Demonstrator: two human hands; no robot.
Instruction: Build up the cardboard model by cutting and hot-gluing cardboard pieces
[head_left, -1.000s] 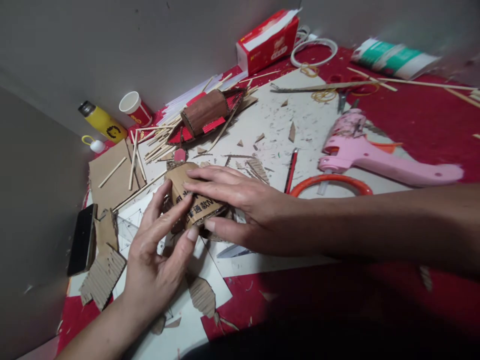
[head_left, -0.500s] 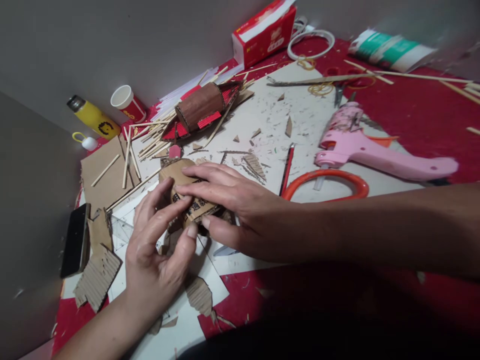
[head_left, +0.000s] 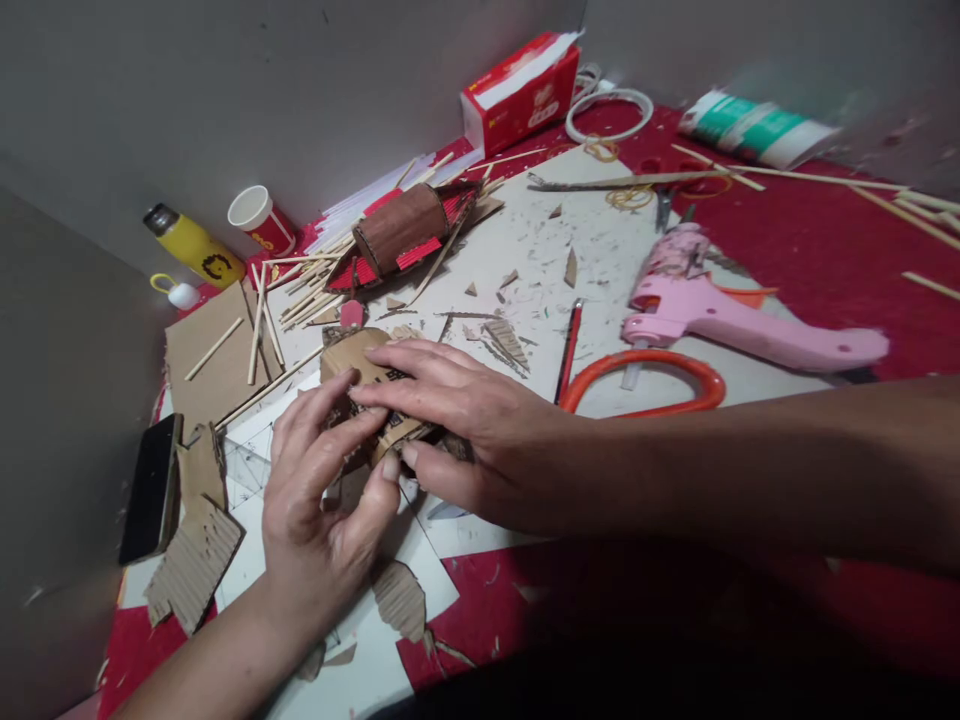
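Observation:
A small curved cardboard piece, brown with dark printed characters, sits low over the white paper between both hands. My left hand grips its near left side, thumb at the lower edge and fingers along the side. Across its top lie the fingers of my right hand, the thumb at the near edge. The underside and what it rests on are mostly hidden. Beyond it stands a model boat with a red corrugated hull and a brown arched cover.
To the right lie a pink glue gun, orange-handled scissors and a red pencil. Wooden sticks, a yellow bottle, a paper cup and a tissue box are farther back. A phone lies left beside cardboard scraps.
The whole view has shifted slightly, with the background things lower in the picture. Both hands keep their hold on the cardboard piece, with only slight finger movement.

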